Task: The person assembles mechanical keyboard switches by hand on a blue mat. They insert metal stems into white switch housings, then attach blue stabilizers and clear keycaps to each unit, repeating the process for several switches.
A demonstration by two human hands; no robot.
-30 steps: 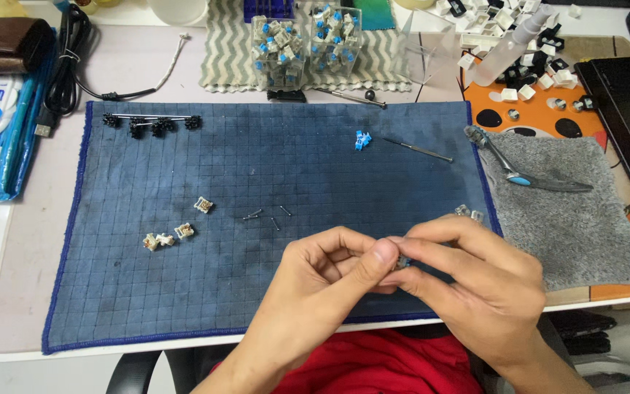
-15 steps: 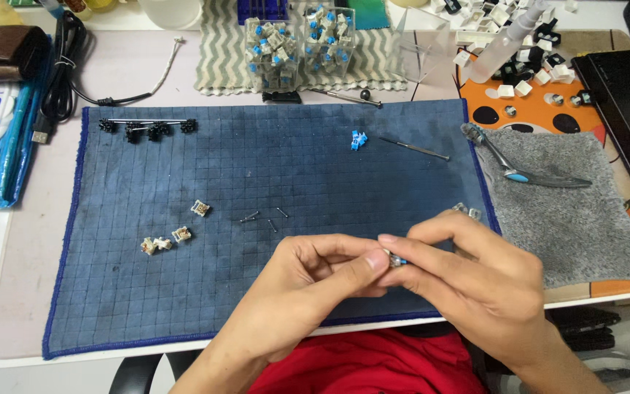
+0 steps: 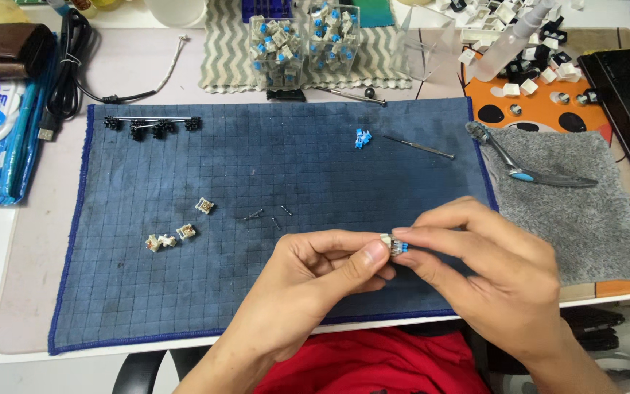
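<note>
Small blue-and-white switch (image 3: 395,246) pinched between both hands: left hand (image 3: 315,273) grips its left end, right hand (image 3: 486,266) its right end, long axis sideways.

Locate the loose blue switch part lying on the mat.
In the head view, the blue switch part lies on the blue mat's upper right area, just left of a thin metal pick.

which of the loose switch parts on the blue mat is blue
The small blue part near the mat's far edge, beside the thin metal tool. The three loose pieces at left are cream and tan.
</note>
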